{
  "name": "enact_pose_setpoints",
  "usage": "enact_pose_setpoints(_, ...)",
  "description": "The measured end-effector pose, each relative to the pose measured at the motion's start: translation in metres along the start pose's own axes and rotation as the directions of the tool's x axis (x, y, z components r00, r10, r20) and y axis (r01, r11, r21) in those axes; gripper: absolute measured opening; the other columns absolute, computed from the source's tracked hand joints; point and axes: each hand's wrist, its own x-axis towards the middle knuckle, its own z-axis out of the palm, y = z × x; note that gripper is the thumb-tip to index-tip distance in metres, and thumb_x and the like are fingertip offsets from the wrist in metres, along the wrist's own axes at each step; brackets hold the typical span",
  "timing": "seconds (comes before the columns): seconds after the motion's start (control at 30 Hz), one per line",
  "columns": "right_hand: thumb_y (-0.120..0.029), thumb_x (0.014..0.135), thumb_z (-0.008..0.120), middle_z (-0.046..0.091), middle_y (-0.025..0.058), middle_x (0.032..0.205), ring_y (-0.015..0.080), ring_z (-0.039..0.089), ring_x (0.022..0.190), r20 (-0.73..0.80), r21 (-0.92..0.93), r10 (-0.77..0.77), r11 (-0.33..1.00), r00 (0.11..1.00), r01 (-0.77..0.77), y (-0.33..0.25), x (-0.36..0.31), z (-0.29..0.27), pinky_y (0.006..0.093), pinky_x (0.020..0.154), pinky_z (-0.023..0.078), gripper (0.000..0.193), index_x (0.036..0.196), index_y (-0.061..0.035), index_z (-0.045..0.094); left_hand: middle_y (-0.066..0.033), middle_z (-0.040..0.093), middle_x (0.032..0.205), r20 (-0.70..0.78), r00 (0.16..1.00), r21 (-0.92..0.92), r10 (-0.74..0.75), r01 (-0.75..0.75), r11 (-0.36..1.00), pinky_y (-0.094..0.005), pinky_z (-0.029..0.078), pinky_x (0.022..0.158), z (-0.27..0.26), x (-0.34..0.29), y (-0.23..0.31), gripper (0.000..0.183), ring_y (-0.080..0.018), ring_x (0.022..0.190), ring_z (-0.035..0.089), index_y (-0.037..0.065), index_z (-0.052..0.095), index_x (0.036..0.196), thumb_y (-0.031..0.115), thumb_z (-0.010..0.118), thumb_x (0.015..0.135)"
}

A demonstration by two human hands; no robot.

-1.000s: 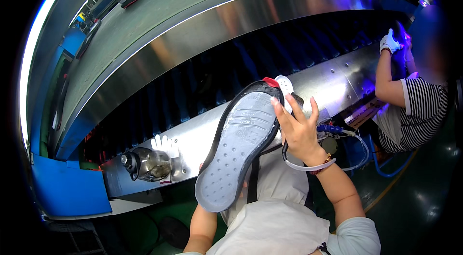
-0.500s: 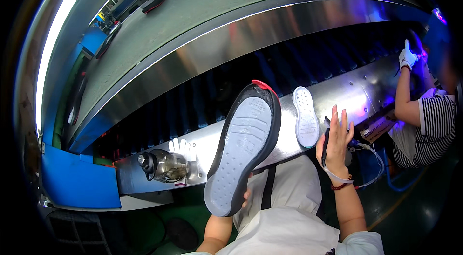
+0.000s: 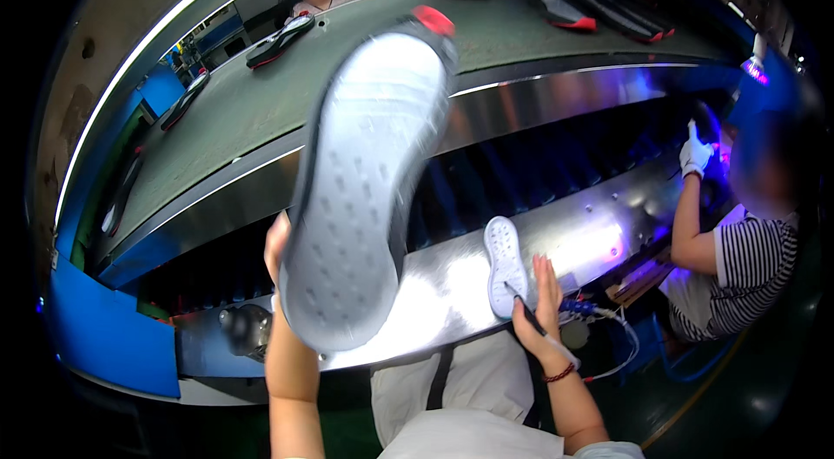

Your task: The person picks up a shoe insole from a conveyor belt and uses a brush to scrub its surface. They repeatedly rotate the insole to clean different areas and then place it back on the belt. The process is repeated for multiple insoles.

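Observation:
My left hand [image 3: 280, 252] grips a large shoe sole [image 3: 373, 138] from its left side and holds it up in front of the conveyor. The sole has a pale grey dimpled face, a dark rim and a red tip; motion blurs it slightly. Over the metal bench, my right hand [image 3: 540, 311] keeps its fingers stretched while a thin black pen-like tool [image 3: 530, 315] rests along the thumb. The tool's tip is by the lower end of a small white sole-shaped piece with holes [image 3: 502, 259] lying on the bench. Part of my left hand is hidden behind the large sole.
A green conveyor belt [image 3: 234, 125] curves across the back, carrying several dark soles with red tips [image 3: 280, 40]. The metal bench [image 3: 452, 311] runs below it. A dark bottle [image 3: 246, 329] stands at left. A co-worker's gloved hand [image 3: 695, 151] works at right, near cables [image 3: 638, 342].
My left hand has raised the large sole up and to the left, toward the camera. My right hand has moved closer to the small white piece. The view has tilted up, showing more of the belt.

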Motion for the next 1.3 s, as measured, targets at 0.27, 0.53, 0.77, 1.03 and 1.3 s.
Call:
enact_pose_setpoints(0.27,-0.006,0.072,0.052,0.033,0.0196,0.128,0.0333,0.025,0.122,0.078,0.093,0.043,0.994,0.996,-0.050,-0.002,0.004,0.005,0.0408,0.099,0.019,0.062,0.127,0.0033,0.025,-0.0200,0.022,0.133,-0.396,0.837,-0.312,0.378,-0.510,0.802,-0.0456,0.018,0.100,-0.025,0.130,0.061,0.080,-0.0331,0.124,0.022,-0.002,0.011,0.130,0.059,0.023,0.080)
enact_pose_setpoints(0.53,-0.012,0.078,0.050,0.038,0.0201,0.124,0.0327,0.032,0.117,0.080,0.166,0.056,0.984,0.995,-0.068,0.027,0.000,0.002,0.0386,0.097,0.023,0.054,0.125,0.0025,0.030,-0.0155,0.030,0.131,-0.209,0.783,0.765,0.586,-0.243,0.597,-0.0373,0.027,0.097,-0.011,0.175,0.020,0.062,-0.0258,0.120,0.032,-0.001,0.024,0.127,0.034,0.046,0.081)
enact_pose_setpoints(0.77,-0.021,0.079,0.051,0.039,0.0204,0.122,0.0346,0.034,0.115,0.089,0.209,0.086,0.973,0.992,-0.103,0.027,0.006,0.005,0.0394,0.096,0.023,0.054,0.125,0.0011,0.031,-0.0246,0.028,0.129,0.130,0.913,0.989,0.387,-0.095,-0.110,-0.0336,0.021,0.101,0.020,0.275,-0.048,0.067,-0.0308,0.122,0.026,-0.009,0.026,0.124,0.031,0.050,0.076)
enact_pose_setpoints(1.03,-0.016,0.074,0.056,0.043,0.0228,0.115,0.0375,0.038,0.108,0.105,0.243,0.176,0.950,0.979,-0.197,0.030,-0.049,0.019,0.0411,0.091,0.030,0.055,0.121,0.0007,0.035,-0.0202,0.019,0.135,0.336,0.907,0.879,0.254,-0.205,-0.431,-0.0383,0.017,0.102,0.037,0.367,-0.086,0.070,-0.0301,0.125,0.021,-0.003,0.021,0.128,0.030,0.053,0.075)
enact_pose_setpoints(1.3,-0.014,0.074,0.054,0.041,0.0207,0.118,0.0349,0.036,0.112,0.241,0.343,0.324,0.853,0.915,-0.393,0.023,-0.071,0.026,0.0405,0.094,0.029,0.051,0.120,-0.0004,0.038,-0.0109,0.044,0.119,0.315,0.947,0.800,0.071,-0.225,-0.556,-0.0371,0.033,0.090,0.008,0.393,-0.088,0.045,-0.0279,0.107,0.042,0.010,0.046,0.115,0.037,0.046,0.080)
